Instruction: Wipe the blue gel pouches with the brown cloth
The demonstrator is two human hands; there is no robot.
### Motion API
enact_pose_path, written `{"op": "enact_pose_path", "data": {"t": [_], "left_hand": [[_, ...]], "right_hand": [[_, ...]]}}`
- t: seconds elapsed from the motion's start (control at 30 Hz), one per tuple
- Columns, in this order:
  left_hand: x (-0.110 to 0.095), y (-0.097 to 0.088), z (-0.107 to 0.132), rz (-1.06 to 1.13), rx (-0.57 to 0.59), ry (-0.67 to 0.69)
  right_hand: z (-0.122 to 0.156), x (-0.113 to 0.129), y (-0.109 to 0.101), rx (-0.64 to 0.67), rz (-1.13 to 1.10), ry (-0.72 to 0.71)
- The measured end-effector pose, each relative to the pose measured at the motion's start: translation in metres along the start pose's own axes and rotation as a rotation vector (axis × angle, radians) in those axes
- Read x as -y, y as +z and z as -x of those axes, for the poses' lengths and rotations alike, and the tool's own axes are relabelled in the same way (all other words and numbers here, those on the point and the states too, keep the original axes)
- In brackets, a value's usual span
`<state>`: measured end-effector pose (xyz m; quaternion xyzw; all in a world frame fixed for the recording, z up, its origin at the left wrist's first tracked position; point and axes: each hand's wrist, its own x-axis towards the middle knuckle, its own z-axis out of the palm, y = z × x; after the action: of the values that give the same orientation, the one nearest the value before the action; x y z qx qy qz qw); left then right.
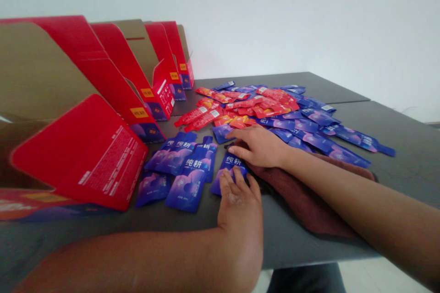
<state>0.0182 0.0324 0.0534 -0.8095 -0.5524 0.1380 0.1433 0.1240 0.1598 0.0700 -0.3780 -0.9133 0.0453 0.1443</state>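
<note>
My left hand point(239, 199) lies on a blue-purple pouch point(233, 160) with white lettering, its fingers slightly apart over the pouch's lower face; the thumb is hidden. Just beyond, my right hand point(259, 145) reaches in from the right, fingers stretched out above the pouch's upper end. Its fingertips are near another blue pouch point(222, 132); whether they touch it I cannot tell. To the left, several more blue pouches point(189, 181) lie overlapped in a small group. A brown cloth point(309, 201) lies under my right forearm.
Red cardboard boxes point(99, 155) with raised flaps stand in a row along the left. Behind my hands spreads a loose pile of red sachets point(271, 100) and blue pouches point(316, 116). The grey table point(405, 146) has its front edge near my legs; a pale wall stands behind.
</note>
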Motion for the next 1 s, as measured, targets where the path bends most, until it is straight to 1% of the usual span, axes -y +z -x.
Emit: {"op": "enact_pose_path", "data": {"t": [0.13, 0.2, 0.27, 0.33, 0.53, 0.6, 0.67, 0.87, 0.93, 1.0], "left_hand": [[0.001, -0.003, -0.001, -0.004, 0.022, -0.002], [0.002, -0.003, -0.001, -0.010, 0.015, -0.003], [0.002, -0.003, -0.001, -0.004, 0.007, 0.002], [0.002, -0.002, -0.001, 0.013, 0.005, 0.012], [0.000, 0.000, 0.001, 0.053, -0.001, 0.006], [0.000, 0.000, 0.000, 0.041, 0.002, 0.013], [0.000, 0.000, 0.000, 0.017, 0.013, 0.013], [0.001, -0.002, -0.001, -0.049, 0.018, 0.018], [0.000, -0.001, 0.000, -0.066, 0.010, 0.006], [-0.001, -0.001, 0.001, -0.066, 0.001, 0.002]], "right_hand": [[0.003, 0.011, 0.000, 0.038, -0.105, -0.178], [0.004, 0.015, 0.000, 0.052, -0.117, -0.193], [0.004, 0.017, -0.001, 0.048, -0.108, -0.167], [0.003, 0.014, -0.001, 0.031, -0.076, -0.109], [-0.001, -0.002, -0.001, 0.000, 0.007, 0.085], [-0.001, -0.004, -0.001, 0.003, 0.015, 0.092], [0.000, -0.003, -0.001, 0.011, 0.007, 0.039], [0.003, 0.012, -0.004, 0.079, -0.113, -0.199], [0.004, 0.015, -0.004, 0.090, -0.124, -0.215], [0.003, 0.014, -0.004, 0.078, -0.101, -0.184]]}}
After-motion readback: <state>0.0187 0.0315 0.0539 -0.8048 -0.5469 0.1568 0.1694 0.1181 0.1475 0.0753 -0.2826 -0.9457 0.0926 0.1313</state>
